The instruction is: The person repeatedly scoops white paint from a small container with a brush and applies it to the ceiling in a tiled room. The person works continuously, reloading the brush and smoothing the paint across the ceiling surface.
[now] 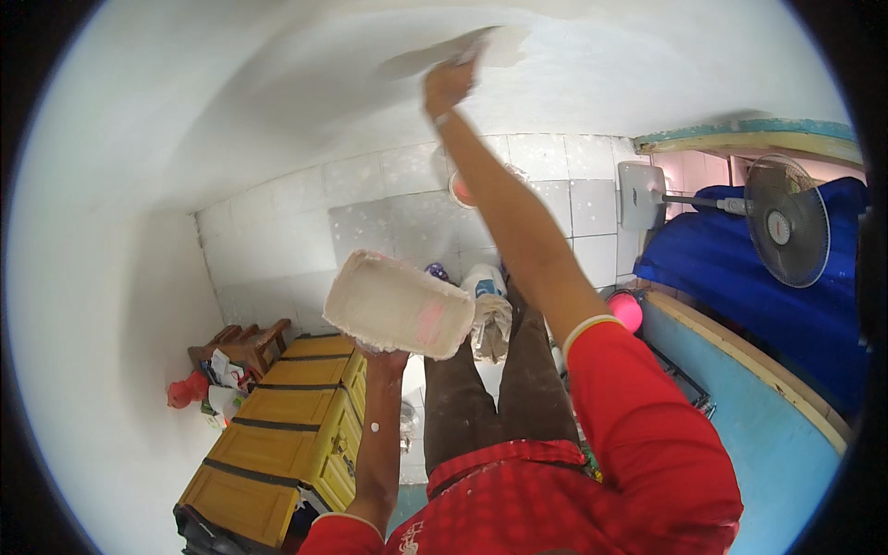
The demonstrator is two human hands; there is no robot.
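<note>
In my left hand point(384, 357) rests a shallow rectangular tray point(379, 296), its rim crusted with white plaster and a pinkish smear inside. The fingers are mostly hidden under the tray. My right hand point(450, 85) reaches high against the white wall point(305, 102), closed around a flat scraper point(476, 46) that is partly blurred. Around the scraper, a greyish patch point(509, 46) shows on the wall, next to the arm's shadow.
Below the wall lies a tiled floor point(361, 180) spattered with white, with a round reddish container point(462, 190) on it. Yellow cabinets point(296, 398) and a wooden stool point(242, 340) stand left. At right are a fan point(786, 222), blue cloth point(698, 245) and a pink ball-like object point(626, 312).
</note>
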